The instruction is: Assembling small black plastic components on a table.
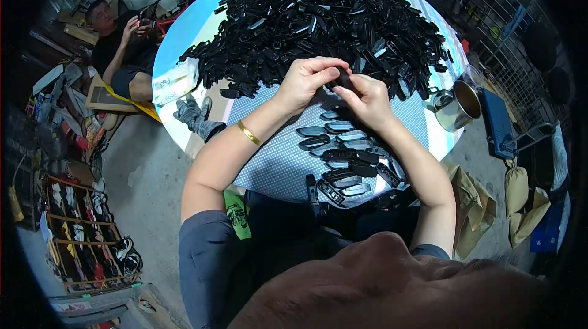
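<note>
Both hands meet over the near side of the pile, around one small black plastic part (344, 79), mostly covered by fingers. My left hand (306, 84) pinches it from the left with thumb and fingers. On the other side, my right hand (369, 101) has its thumb and fingers closed on the same part. A large heap of similar black parts (306, 16) covers the far half of the round table (275, 154). Below my hands, several black parts with glossy grey faces (343, 145) lie in loose rows, reaching the near edge between my forearms.
Grey gloves (197, 116) and a clear bag with a paper label (174, 82) lie at the table's left. A metal pitcher (458, 108) stands at the right edge. Beyond are a seated person (116, 47), a blue platform scale (499, 124) and brown paper sacks (474, 212).
</note>
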A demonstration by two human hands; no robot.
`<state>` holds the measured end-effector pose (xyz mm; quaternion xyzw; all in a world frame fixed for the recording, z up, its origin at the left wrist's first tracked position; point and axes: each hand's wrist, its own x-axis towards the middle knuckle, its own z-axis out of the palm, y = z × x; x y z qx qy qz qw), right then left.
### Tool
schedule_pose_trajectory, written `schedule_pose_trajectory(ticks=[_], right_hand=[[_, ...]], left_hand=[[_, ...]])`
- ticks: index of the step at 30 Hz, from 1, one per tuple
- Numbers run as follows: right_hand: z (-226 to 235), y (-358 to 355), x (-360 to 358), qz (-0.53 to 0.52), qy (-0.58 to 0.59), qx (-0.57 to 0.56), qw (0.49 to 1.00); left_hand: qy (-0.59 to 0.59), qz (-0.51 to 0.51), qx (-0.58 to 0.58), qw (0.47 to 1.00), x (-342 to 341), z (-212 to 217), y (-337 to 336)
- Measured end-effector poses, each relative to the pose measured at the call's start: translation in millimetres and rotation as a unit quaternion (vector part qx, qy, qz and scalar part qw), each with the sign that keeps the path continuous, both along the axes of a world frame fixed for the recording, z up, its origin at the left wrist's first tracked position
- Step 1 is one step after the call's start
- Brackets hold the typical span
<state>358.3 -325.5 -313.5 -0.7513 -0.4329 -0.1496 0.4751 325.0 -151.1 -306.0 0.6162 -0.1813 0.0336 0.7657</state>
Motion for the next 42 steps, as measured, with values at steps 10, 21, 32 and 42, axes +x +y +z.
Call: schedule_pose_trajectory(ticks=[10, 21, 32, 42], right_hand=[[-7, -1, 11, 0.010, -0.025, -0.019, 0.999], [-8, -2, 20, 0.043, -0.051, -0.008, 0.998], [5, -41, 63, -0.263, -0.174, -0.091, 0.945], [2, -35, 77, -0.255, -0.188, -0.092, 0.944]], left_hand=[[-0.089, 0.082, 0.180, 0.976, -7, 11, -4], [-0.279, 0.168, 0.288, 0.901, -10, 6, -11], [-0.234, -0.031, 0.394, 0.888, -23, 9, -24], [-0.287, 0.167, 0.585, 0.740, 5, -9, 5]])
